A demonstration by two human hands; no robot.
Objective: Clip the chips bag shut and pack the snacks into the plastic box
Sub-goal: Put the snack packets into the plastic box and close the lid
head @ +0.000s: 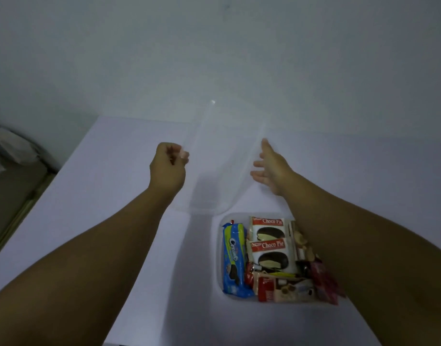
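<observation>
The plastic box point(218, 248) sits on the white desk point(114, 186), filled with snacks point(264, 255). Behind it both hands hold a clear lid point(222, 166): left hand point(168, 166) fingers curled on its edge, right hand point(270, 166) fingers spread against the other side.

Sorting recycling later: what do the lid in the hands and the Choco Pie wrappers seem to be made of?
Lid: looks like clear, slightly frosted rigid plastic, since the table shows through it and one corner glints. Choco Pie wrappers: apparently thin printed plastic film with a mild sheen; whether it is foil-lined cannot be told.
</observation>
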